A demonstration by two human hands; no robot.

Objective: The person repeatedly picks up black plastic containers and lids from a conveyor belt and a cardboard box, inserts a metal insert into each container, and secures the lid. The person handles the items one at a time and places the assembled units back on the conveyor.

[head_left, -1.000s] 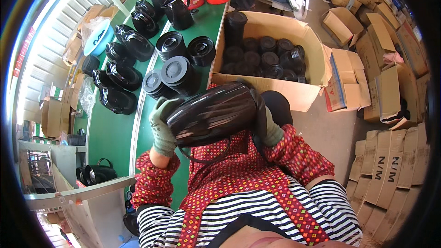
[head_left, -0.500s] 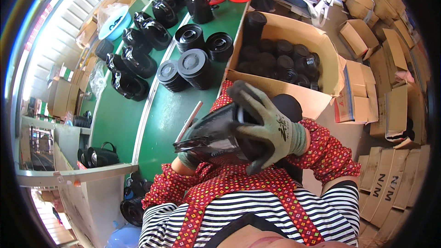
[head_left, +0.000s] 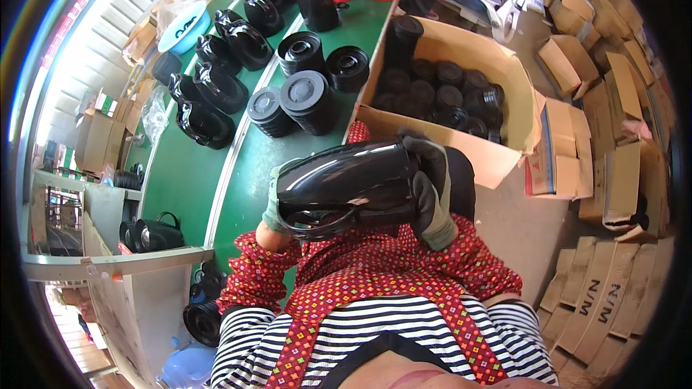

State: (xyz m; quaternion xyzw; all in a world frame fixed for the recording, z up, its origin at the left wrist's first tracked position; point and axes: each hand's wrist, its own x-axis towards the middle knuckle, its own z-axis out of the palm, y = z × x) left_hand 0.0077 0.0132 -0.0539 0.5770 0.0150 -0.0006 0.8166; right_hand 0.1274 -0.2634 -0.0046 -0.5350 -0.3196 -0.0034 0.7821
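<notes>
A glossy black jug body [head_left: 346, 176] lies sideways in front of my chest, its handle side toward me. My left hand [head_left: 272, 198], in a grey-green glove, holds its left end; most of those fingers are hidden behind it. Around the right end, my gloved right hand [head_left: 434, 194] is closed, dark fingers curled over the rim. Beyond the jug, stacks of round black lids or bases [head_left: 305, 97] stand on the green bench [head_left: 249, 198].
Rows of black jug bodies [head_left: 204, 124] line the bench at the left. A large open carton [head_left: 530, 112] with black round parts stands ahead to the right. Flattened cartons [head_left: 595, 302] lean at the right. A blue basin [head_left: 184, 27] is at the far left.
The jug has turned level, its side now facing up. My right hand went from fingers spread over its end to fingers wrapped round it. My left hand now shows at the opposite end.
</notes>
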